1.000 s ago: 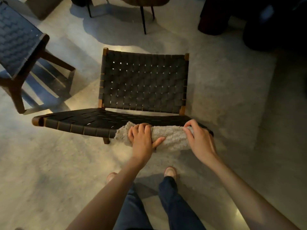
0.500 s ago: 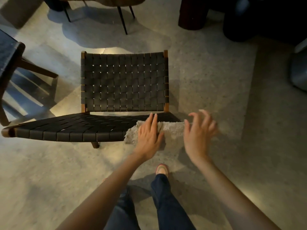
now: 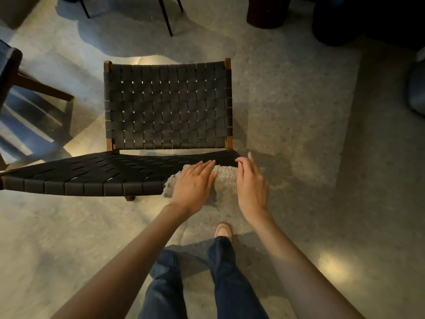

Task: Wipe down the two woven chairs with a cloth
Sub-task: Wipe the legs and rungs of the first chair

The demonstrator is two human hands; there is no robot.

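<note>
woven chair (image 3: 165,107): black flat straps in a basket weave, small gaps of light between the straps, brown wood posts at the corners of the panel. the nearer strap panel (image 3: 92,173) is long and slightly bowed, its straps wrapped over the near edge.

cloth (image 3: 226,178): beige, shaggy looped pile, bunched into a thick soft roll. it is draped over the near edge of the long panel at its right-hand end, and one ragged corner hangs below the edge on the left.

my left hand (image 3: 195,183): laid flat on the cloth, palm down, fingers straight and close together, tips reaching the black straps. nothing is clenched; it presses rather than grasps.

my right hand (image 3: 250,180): rests on the right end of the cloth roll, fingers loosely curved over its far side, not closed around it.

second woven chair (image 3: 9,72): at the left edge of the view, dark seat and brown wood frame, only partly seen, well apart from the cloth.

floor (image 3: 287,100): pale speckled stone or concrete, smooth, with patches of warm light.

also: dark blue trousers (image 3: 230,272), one pinkish shoe (image 3: 222,230).
</note>
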